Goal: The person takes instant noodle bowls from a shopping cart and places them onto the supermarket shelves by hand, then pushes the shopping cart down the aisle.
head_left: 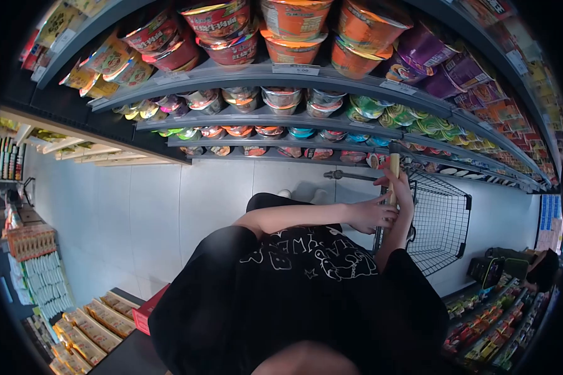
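Observation:
A shopping cart (441, 215) with a dark wire basket stands to my right, turned sideways to me. Its pale yellow handle bar (394, 167) runs along the side nearest me. My right hand (401, 185) is closed round this bar, fingers curled over it. Reaching across my body, my left hand (370, 214) rests on the same bar, close to my right wrist, its fingers bent over the handle. Part of the bar is hidden under both hands and my right forearm.
Ahead, shelves hold rows of instant noodle cups, including orange ones (297, 19), red ones (225, 28) and purple ones (422, 47). Behind to the right, another person (525, 265) is beside a low snack shelf (481, 325). Packaged goods (84, 331) sit behind left.

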